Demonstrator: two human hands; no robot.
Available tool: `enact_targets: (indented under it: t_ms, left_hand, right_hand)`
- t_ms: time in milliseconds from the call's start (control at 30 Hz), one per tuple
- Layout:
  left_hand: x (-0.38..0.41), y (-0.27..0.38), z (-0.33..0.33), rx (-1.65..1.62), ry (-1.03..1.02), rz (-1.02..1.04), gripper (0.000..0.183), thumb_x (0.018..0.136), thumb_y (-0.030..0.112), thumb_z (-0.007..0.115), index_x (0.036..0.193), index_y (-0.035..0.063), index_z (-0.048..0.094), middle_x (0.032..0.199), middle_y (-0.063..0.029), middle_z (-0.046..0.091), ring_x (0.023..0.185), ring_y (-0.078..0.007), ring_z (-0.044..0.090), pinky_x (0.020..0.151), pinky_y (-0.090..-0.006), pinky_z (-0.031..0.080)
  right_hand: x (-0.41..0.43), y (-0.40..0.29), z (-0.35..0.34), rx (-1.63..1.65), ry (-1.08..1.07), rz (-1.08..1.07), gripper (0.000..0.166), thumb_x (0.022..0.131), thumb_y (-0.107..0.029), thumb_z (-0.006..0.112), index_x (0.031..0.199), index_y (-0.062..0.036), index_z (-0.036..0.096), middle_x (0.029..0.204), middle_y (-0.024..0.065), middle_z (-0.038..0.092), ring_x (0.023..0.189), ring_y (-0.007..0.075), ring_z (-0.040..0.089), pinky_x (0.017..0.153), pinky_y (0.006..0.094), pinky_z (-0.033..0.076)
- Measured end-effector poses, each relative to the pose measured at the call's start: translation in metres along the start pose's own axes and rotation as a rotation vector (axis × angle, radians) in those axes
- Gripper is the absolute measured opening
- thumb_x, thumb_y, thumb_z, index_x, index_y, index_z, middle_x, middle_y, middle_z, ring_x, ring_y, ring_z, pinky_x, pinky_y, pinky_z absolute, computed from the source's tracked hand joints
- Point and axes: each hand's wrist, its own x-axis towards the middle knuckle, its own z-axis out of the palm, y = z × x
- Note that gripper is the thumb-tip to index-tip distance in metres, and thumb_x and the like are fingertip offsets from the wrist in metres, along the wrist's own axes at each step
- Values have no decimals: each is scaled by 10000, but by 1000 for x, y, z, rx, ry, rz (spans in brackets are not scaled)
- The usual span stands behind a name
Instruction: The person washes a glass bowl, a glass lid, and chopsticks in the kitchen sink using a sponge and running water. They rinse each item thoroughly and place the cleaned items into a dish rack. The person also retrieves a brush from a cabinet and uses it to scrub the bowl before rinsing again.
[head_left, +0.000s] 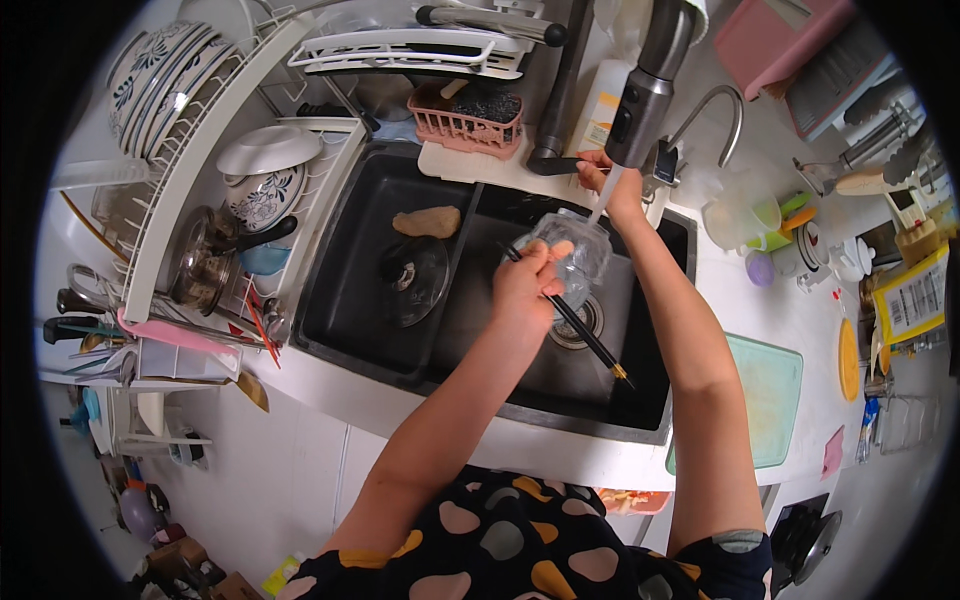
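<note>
My left hand (527, 285) is over the right basin of the dark double sink (480, 300), closed around black chopsticks (581, 330) with gold bands near one end. Just beyond its fingers is a clear container (574, 244), under a stream of water (606, 195); whether the hand also grips it I cannot tell. My right hand (613, 184) reaches behind the stream, fingers at the dark lever (559, 165) beside the grey faucet (641, 112). That hand is partly hidden by the faucet. A round drain strainer (577, 322) shows under the chopsticks.
A glass lid (416, 281) and a tan, root-like piece (427, 222) lie in the left basin. Dish racks (217, 157) with bowls stand to the left. Behind the sink is a pink sponge basket (469, 124). A green cutting board (765, 397) lies right.
</note>
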Motion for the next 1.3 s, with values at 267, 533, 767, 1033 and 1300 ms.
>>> enact_targets:
  t_ms: [267,533,767,1033,1300]
  left_hand:
    - [-12,-14,18,149,-66,1,54,877,79,483,827,71,502,843,-129,612,431,-29,275,406,-177,262]
    - [-26,9,-2,204,-175,58,49,878,93,492,848,71,523,786,-136,622,421,-21,279,399,-181,273]
    - [-29,-3,-5,115,-161,-6,47,876,103,495,839,94,523,831,-127,631,424,-19,281,401,-189,279]
    - [-34,0,-14,-39,-78,-57,114,889,113,475,780,110,509,898,-115,623,421,-19,252,403,-178,256]
    - [-40,12,-32,-95,-186,-23,90,886,122,492,807,111,532,901,-104,625,410,-19,281,402,-172,269]
  right_hand:
    - [24,32,-12,-408,386,-105,334,716,-290,733,648,-24,543,539,7,536,412,102,492,407,256,398]
    - [-73,-67,-66,175,-615,121,793,712,-530,639,1300,-72,369,1167,94,463,976,152,466,845,310,402]
    - [-141,-109,-62,-293,-394,-200,1161,380,-127,846,1366,-94,234,1361,142,254,1241,304,314,1023,355,302]
    - [-168,-104,-44,-577,-144,-269,949,460,-39,808,1297,-84,362,1282,138,366,1171,317,381,949,368,382]
    - [-167,-76,-58,223,-302,250,555,797,-10,563,1306,-39,343,1155,93,456,873,132,543,669,281,530]
